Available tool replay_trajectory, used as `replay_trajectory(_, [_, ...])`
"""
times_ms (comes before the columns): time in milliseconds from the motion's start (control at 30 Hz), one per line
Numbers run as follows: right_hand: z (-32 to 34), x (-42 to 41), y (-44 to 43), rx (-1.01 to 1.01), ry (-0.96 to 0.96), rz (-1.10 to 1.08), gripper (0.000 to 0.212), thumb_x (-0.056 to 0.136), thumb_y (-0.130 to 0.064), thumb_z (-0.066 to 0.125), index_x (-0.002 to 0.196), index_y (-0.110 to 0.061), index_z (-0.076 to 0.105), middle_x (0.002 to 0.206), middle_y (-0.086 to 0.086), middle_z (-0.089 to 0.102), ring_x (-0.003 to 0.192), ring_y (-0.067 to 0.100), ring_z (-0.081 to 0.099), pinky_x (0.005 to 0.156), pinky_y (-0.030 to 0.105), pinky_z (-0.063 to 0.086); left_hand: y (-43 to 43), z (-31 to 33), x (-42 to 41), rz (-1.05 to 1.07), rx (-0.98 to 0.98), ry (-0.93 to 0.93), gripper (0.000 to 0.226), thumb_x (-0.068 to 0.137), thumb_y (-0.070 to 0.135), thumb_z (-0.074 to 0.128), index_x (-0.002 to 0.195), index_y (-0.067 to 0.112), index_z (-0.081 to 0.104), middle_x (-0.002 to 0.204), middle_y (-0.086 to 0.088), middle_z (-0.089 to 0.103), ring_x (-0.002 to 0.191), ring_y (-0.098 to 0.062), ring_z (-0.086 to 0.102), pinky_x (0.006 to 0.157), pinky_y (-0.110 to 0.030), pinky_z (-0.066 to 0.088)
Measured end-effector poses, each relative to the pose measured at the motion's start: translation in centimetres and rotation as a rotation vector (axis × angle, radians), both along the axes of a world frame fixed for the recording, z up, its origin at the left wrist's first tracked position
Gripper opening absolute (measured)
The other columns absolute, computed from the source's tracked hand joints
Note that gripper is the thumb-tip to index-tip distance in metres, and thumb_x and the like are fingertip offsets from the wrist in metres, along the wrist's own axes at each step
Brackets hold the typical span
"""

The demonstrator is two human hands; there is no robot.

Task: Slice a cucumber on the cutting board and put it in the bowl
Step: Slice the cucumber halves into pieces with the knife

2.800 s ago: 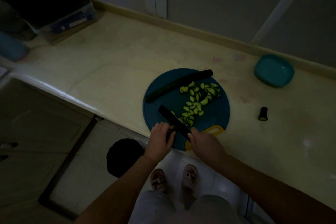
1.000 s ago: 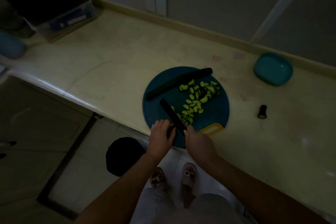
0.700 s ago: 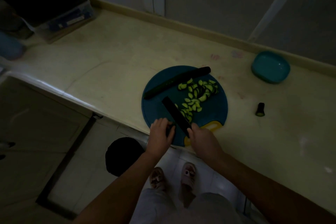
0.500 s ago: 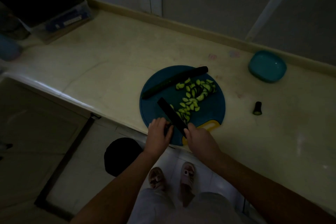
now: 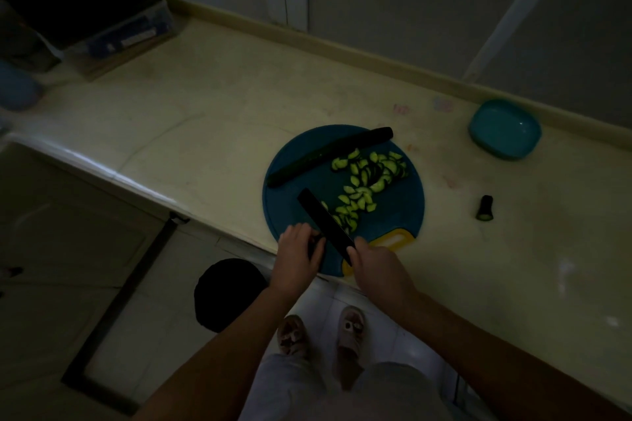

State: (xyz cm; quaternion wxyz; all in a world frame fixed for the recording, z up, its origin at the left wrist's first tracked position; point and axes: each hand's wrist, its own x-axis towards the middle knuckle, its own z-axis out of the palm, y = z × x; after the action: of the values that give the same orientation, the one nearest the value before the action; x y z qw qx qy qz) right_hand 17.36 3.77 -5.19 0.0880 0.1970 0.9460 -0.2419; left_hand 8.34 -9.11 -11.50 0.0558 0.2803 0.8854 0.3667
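A round blue cutting board [image 5: 297, 167] with a yellow handle lies at the counter's front edge. On it rests a long dark cucumber half [image 5: 328, 155] at the back and a trail of several pale green slices [image 5: 366, 181]. My right hand [image 5: 376, 267] grips the handle of a black-bladed knife [image 5: 325, 224], whose blade slants across the board's near part. My left hand [image 5: 297, 255] holds a short dark cucumber piece [image 5: 316, 244] down, just left of the blade. A teal bowl [image 5: 504, 128] sits far right by the wall.
A cut cucumber end [image 5: 485, 208] stands on the counter right of the board. A box [image 5: 130, 34] and a blue object [image 5: 17, 89] occupy the counter's far left. A dark round stool [image 5: 229, 294] and my feet are below the counter edge.
The knife blade has shifted a little along the cucumber piece under my left hand; both hands stay at the board's near edge. The slices, cucumber half and bowl lie as before.
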Motion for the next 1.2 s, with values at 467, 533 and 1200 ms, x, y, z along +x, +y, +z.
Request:
replay_trajectory(467, [-0.8, -0.5, -0.5, 0.066, -0.052, 0.063, 0.033, 0.101, -0.029, 0.026, 0.116, -0.008, 0.046, 0.098, 0.017, 0.066, 0.086, 0.031, 0.063, 0.059, 0.027, 0.032, 0.0, -0.3, -0.2, 0.012, 0.026, 0.006, 0.016, 0.086, 0.018, 0.057, 0.074, 0.01, 0.052, 0.071, -0.006, 0.049, 0.069, -0.013, 0.036, 0.061, -0.024, 0.019])
replay_trajectory(533, [-0.9, -0.6, -0.5, 0.067, -0.055, 0.064, 0.033, 0.101, -0.029, 0.026, 0.117, -0.009, 0.046, 0.098, 0.017, 0.066, 0.087, 0.031, 0.063, 0.059, 0.027, 0.031, 0.0, -0.2, -0.1, 0.012, 0.029, 0.009, 0.016, 0.086, 0.019, 0.057, 0.074, 0.01, 0.052, 0.071, -0.006, 0.049, 0.068, -0.014, 0.036, 0.061, -0.025, 0.021])
replay_trajectory(1200, [0.1, 0.5, 0.2, -0.084, -0.004, -0.021, 0.029, 0.1, -0.029, 0.031, 0.102, -0.006, 0.048, 0.089, 0.017, 0.065, 0.08, 0.031, 0.06, 0.057, 0.029, 0.028, 0.0, -0.6, -0.1, 0.01, 0.091, 0.017, 0.02, 0.086, 0.011, 0.062, 0.075, 0.008, 0.046, 0.083, -0.007, 0.041, 0.076, -0.014, 0.036, 0.067, -0.025, 0.031])
